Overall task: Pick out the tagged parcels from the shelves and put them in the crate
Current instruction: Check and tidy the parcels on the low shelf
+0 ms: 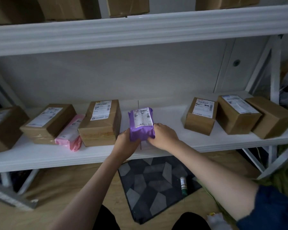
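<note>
A purple plastic parcel [141, 123] with a white barcode label rests on the white shelf [173, 113], near its front edge in the middle. My left hand [126, 143] grips its near left corner and my right hand [163, 136] grips its near right side. Left of it stand a labelled brown box [100, 123], a pink mailer [71, 131], another labelled box [48, 122] and one more box [3, 127]. To the right stand three brown boxes [200, 115], [236, 113], [271, 117]. No crate is in view.
An upper shelf [140, 29] carries more cardboard boxes [128, 5]. Below, on the wooden floor, lie a dark patterned mat [153, 185] and a small bottle [183, 185]. Shelf uprights [274, 72] stand at the right, with green fabric beyond.
</note>
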A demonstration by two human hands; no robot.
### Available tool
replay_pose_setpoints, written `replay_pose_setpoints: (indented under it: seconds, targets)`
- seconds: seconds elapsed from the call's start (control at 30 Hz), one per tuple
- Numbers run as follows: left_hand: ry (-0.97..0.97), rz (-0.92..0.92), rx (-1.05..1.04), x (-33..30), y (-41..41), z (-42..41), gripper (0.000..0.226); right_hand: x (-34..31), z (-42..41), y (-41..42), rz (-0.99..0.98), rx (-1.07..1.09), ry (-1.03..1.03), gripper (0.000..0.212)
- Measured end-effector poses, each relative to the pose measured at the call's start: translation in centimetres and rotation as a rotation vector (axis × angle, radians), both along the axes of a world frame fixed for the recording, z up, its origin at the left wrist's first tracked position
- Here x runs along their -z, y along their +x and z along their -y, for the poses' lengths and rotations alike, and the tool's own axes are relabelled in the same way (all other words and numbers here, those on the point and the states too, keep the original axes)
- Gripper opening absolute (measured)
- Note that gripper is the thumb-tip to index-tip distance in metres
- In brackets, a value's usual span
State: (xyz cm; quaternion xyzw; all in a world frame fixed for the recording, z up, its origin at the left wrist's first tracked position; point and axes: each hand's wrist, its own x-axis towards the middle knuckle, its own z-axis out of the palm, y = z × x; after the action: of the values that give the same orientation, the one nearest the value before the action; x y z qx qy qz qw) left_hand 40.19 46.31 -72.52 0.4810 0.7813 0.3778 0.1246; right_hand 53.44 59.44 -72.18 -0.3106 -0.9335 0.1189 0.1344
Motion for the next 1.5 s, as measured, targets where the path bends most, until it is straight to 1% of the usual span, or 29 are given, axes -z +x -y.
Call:
replay_pose_setpoints:
  seconds: [0.07,0.2,0.3,0.37,0.43,0.5,0.57,0.63,0.7,0.8,0.87,0.93,1.03,1.1,1.13,1.2,1.3,1.33,1.4,1.5]
  targets:
    - [-0.047,0.008,-0.026,0.1,-0.6,-0.1,0.025,0.1,0.3,-0.6,0.018,0.015,0.016,0.032]
    - [-0.063,-0.005,-0.028,-0.4,-0.9,-0.3,0.028,0.0,0.5,-1.4,0.030,0.034,0.024,0.035]
    - [-0.088,-0.030,-0.061,-0.7,-0.6,-0.6,0.030,0.0,0.5,-1.5,0.026,0.033,0.023,0.033]
    - [-0.082,-0.013,-0.092,-0.9,-0.4,-0.7,0.027,-0.1,0.4,-1.3,0.022,0.025,0.015,0.029]
    - [-0.099,-0.018,-0.123,-0.8,-0.2,-0.5,0.019,-0.2,0.3,-0.7,0.016,0.005,-0.007,0.023]
    - [-0.189,-0.075,-0.139,-0.6,0.0,0.0,0.013,0.0,0.1,0.5,0.023,-0.014,-0.025,0.018]
    - [-0.305,-0.163,-0.188,-0.7,0.6,0.8,0.025,0.0,-0.3,2.3,0.043,-0.021,-0.024,0.020]
    - [-0.354,-0.151,-0.239,-1.1,2.1,1.9,0.036,-0.2,-0.9,4.9,0.041,-0.005,-0.039,0.027]
    - [-0.317,-0.181,-0.255,-1.3,4.0,2.7,0.044,-0.6,-1.6,8.2,0.007,0.034,-0.057,0.031]
    - [-0.207,-0.324,-0.264,-2.1,7.2,2.7,0.054,-1.5,-2.5,13.5,-0.063,0.115,-0.093,0.028]
    - [-0.099,-0.327,-0.218,-3.0,9.5,1.0,0.053,-2.0,-3.2,16.9,-0.122,0.190,-0.105,0.028]
    - [-0.062,-0.305,-0.100,-3.5,11.4,-1.8,0.048,-2.2,-4.2,19.6,-0.173,0.269,-0.112,0.026]
    - [-0.161,-0.368,0.094,-2.9,12.4,-6.8,0.053,-2.3,-5.9,22.1,-0.175,0.344,-0.130,0.023]
    - [-0.251,-0.378,0.162,-2.2,12.3,-9.7,0.061,-2.0,-6.6,22.5,-0.138,0.371,-0.154,0.028]
    - [-0.283,-0.360,0.178,-1.7,12.2,-11.1,0.065,-1.8,-7.1,22.5,-0.115,0.387,-0.157,0.034]
    - [-0.311,-0.335,0.198,-1.1,12.0,-12.9,0.072,-1.6,-7.8,22.4,-0.116,0.378,-0.170,0.045]
    - [-0.309,-0.280,0.218,-0.6,11.2,-16.1,0.081,-1.6,-9.3,21.6,-0.132,0.311,-0.185,0.040]
    - [-0.286,-0.239,0.227,-0.6,10.8,-17.0,0.081,-1.8,-9.7,21.1,-0.125,0.276,-0.191,0.041]
    - [-0.213,-0.134,0.263,-0.7,10.1,-18.6,0.080,-1.8,-10.7,19.9,-0.151,0.232,-0.183,0.051]
    - [-0.141,-0.068,0.333,-0.9,9.7,-20.1,0.074,-0.7,-12.3,18.5,-0.157,0.232,-0.163,0.055]
